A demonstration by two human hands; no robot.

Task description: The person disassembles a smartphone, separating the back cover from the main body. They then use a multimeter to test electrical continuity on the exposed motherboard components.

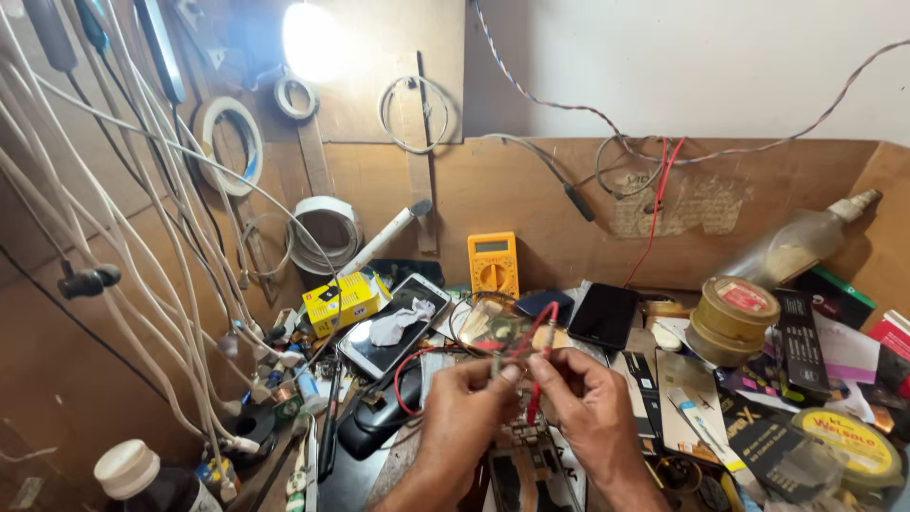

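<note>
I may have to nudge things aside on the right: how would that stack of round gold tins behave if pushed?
The stack of round gold tins already sits tilted on loose packets, so a push would probably slide the top tin off. Being round, a fallen tin may roll. The clear bottle lying just behind might get knocked too.

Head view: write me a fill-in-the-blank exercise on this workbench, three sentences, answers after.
1. Both hands, left hand and right hand, pinch thin wires coloured ____.
2. The meter leaning on the back board is ____ in colour.
3. A crumpled white tissue lies on a ____.

Missing words: red; yellow; phone.
</note>
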